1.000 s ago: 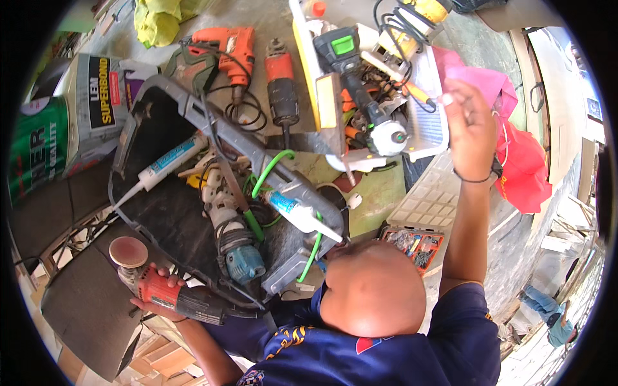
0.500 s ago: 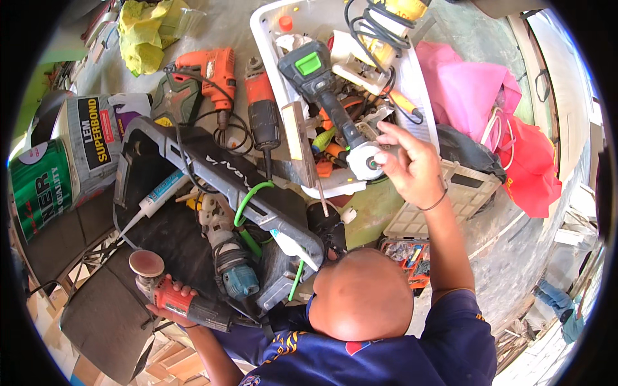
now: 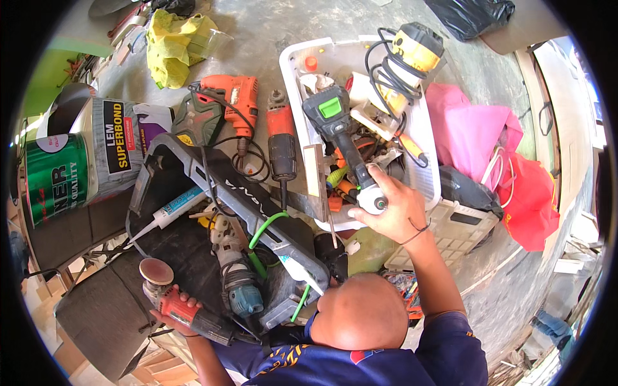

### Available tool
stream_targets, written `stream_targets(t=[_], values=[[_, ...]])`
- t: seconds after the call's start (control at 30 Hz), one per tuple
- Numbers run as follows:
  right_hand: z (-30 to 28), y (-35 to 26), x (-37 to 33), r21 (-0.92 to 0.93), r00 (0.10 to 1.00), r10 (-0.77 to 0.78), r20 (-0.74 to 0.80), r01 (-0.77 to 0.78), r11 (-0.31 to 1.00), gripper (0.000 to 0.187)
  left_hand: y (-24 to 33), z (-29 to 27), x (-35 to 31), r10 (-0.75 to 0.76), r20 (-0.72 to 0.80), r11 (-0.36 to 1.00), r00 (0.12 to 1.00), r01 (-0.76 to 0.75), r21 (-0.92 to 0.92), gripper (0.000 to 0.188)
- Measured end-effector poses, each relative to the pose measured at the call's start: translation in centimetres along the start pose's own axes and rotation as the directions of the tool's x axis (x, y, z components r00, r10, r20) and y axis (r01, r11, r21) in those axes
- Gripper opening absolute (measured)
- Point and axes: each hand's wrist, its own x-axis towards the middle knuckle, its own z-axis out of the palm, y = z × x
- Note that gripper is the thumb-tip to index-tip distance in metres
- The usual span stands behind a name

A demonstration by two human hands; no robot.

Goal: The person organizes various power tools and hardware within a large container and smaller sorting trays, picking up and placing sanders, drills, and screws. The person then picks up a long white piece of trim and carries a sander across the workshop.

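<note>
My left hand [image 3: 185, 301] is wrapped round the red and black body of an angle grinder [image 3: 211, 327]; a round brown disc [image 3: 156, 271] sits on its head. My right hand [image 3: 400, 209] grips the pale round head of a black cordless tool [image 3: 347, 153] with a green button at its far end. That tool lies over a white plastic bin [image 3: 432, 164] filled with mixed tools and parts. Nearer my left hand, a black tool case [image 3: 222, 172] holds a blue and grey power tool [image 3: 244, 299] and a sealant tube [image 3: 177, 207].
An orange drill [image 3: 239, 100] and another red and black grinder [image 3: 281, 145] lie left of the bin. A yellow corded power tool [image 3: 417, 51] rests on its far end. Pink [image 3: 467, 122] and red [image 3: 531, 212] bags lie right. Large cans [image 3: 58, 170] stand far left.
My right hand has closed further round the cordless tool's head, fingers now folded over it. The whole view has shifted, so the bench things appear lower and farther right. My left hand keeps its grinder.
</note>
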Motion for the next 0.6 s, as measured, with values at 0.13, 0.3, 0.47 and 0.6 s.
stream_targets(t=[0.13, 0.3, 0.47, 0.6], values=[[0.5, 1.6, 0.3, 0.030, 0.991, -0.101, -0.087, 0.104, 0.994, 0.055, 0.2, -0.2, -0.1, -0.006, 0.019, 1.000, 1.000, 0.006, -0.013, 0.094], [-2.6, 0.7, 2.7, 0.208, 0.978, -0.075, -0.194, 0.116, 0.971, 0.041, -0.2, 0.2, 0.4, -0.001, 0.054, 0.999, 0.999, -0.001, 0.036, 0.091], [-4.8, 0.0, 5.4, 0.327, 0.966, -0.130, -0.222, 0.199, 0.924, 0.027, 0.0, -0.2, 0.2, -0.009, 0.051, 1.000, 0.999, 0.008, 0.031, 0.092], [-6.3, -0.7, 5.3, 0.432, 0.986, -0.062, -0.158, 0.125, 0.893, 0.024, 0.1, -0.6, 0.0, -0.031, 0.067, 0.999, 0.997, 0.030, 0.015, 0.092]])
